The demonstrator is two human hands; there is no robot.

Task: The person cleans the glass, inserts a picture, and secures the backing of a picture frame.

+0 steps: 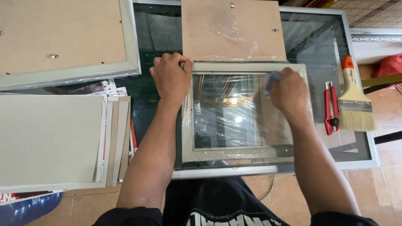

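A silver picture frame (247, 154) with its glass pane (226, 111) is lying flat on the glass-topped bench (161, 37), near the front edge and right in front of the person. Clear plastic wrap is clinging around the frame's edges. The left hand (171, 77) is pressing down on the frame's upper left corner, fingers curled over the moulding and gripping it. The right hand (289, 91) is resting on the right part of the pane, clenched around a small blue-grey cloth (272, 77) that is peeking out above the fingers.

Just beyond the frame, a brown backing board (232, 29) is lying with loose plastic film (234, 42) crumpled over its lower edge, touching the frame's top rail. To the right, well clear of the frame, a red utility knife (331, 108) is lying beside a paintbrush with an orange handle (354, 98); the two are almost touching.

On the left, a larger frame (71, 75) is lying face down, showing its brown back panel. Below it, a stack of pale boards (50, 140) is overhanging the bench's front edge. Tiled floor (389, 159) is showing on the right.
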